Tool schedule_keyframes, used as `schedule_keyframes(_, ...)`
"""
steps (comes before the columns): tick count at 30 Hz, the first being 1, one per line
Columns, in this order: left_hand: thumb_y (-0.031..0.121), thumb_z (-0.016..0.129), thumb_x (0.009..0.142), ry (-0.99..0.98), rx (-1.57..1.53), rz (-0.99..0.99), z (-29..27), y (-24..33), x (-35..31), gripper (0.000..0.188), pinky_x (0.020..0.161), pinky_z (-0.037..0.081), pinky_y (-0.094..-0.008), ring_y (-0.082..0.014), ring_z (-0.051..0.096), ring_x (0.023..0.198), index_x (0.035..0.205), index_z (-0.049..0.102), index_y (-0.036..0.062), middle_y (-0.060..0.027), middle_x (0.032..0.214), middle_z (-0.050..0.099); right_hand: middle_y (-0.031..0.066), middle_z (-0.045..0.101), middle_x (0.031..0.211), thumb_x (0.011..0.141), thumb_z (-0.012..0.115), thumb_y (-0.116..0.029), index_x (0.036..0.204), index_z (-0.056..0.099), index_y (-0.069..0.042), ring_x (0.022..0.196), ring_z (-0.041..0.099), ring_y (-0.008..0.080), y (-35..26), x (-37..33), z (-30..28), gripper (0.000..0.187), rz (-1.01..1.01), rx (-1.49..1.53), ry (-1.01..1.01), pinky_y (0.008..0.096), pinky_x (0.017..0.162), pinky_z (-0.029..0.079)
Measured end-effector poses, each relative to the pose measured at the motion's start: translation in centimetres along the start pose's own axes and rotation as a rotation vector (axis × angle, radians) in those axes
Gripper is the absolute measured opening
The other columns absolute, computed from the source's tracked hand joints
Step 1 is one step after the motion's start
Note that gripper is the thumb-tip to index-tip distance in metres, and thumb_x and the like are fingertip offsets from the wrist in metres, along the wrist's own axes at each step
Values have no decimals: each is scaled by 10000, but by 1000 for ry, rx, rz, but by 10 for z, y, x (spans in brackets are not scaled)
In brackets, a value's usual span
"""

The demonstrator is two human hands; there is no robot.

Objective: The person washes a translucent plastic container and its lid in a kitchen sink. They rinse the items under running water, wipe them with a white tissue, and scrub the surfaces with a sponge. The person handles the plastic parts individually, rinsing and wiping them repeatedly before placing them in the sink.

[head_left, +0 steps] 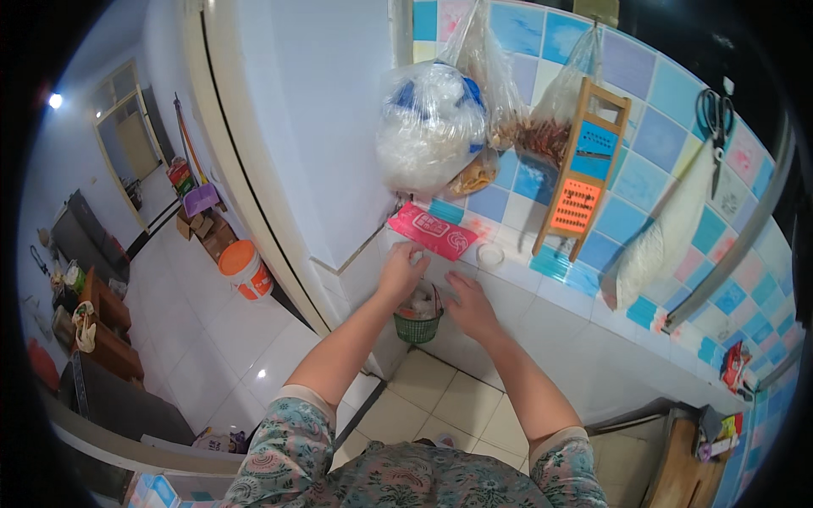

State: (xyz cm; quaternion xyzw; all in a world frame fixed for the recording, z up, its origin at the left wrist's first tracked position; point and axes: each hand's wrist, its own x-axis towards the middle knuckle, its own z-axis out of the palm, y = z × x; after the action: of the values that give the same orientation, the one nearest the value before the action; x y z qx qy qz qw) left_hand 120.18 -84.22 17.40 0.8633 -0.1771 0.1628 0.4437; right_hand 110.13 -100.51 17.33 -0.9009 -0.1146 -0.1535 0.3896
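Observation:
My left hand (401,273) is at the ledge, just below the near edge of a pink printed packet (434,234). Its fingers are curled in, and whatever lies between them, if anything, is hidden. To the right, my right hand (472,306) reaches toward the wall with its fingers apart and nothing visible in them. Between and below the two hands hangs a small green plastic basket (418,329), filled with pale items too small to name. A thin red line runs up from the basket beside my right hand. A white round lid or ring (490,255) lies right of the packet.
Stuffed clear plastic bags (432,127) and a bag of dried red chillies (546,140) hang above. A wooden-framed grater (583,173) leans on the tiles. Scissors (716,118) and a white cloth (665,233) hang further right. An orange-and-white bucket (246,269) stands beyond the doorway.

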Motion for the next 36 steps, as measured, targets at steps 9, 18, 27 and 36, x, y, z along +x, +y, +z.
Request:
schedule_keyframes(9,353,675,742,55,347,53,60,-20,93,326,892,342,-432,-251,511,1046,937,626,97,-70,1040,571,114,444,1315,773,603,-162,1264,464,-66,1236,377,322,60,80,20,520,-100,-492,19,456,1025,306)
schedule_keyframes(18,277,599,820,44,-172,-67,69,-92,134,279,703,473,-402,-343,614,807,925,595,19,-172,848,633,124,522,1109,794,597,-218,1200,547,-108,1072,465,315,40,111,19,423,-2,-551,18,440,914,377)
schedule_keyframes(27,250,566,857,-39,-281,-104,60,-99,126,256,695,471,-403,-343,618,798,923,569,3,-188,851,635,139,597,967,790,589,-186,892,698,-124,915,562,299,63,175,46,161,31,-712,37,410,775,467)
schedule_keyframes(36,190,587,851,-67,-323,-96,41,-81,115,187,701,478,-343,-236,623,777,938,573,24,-125,837,639,120,662,776,739,544,-99,720,667,-70,786,649,267,53,206,41,127,-166,-869,-160,380,677,502)
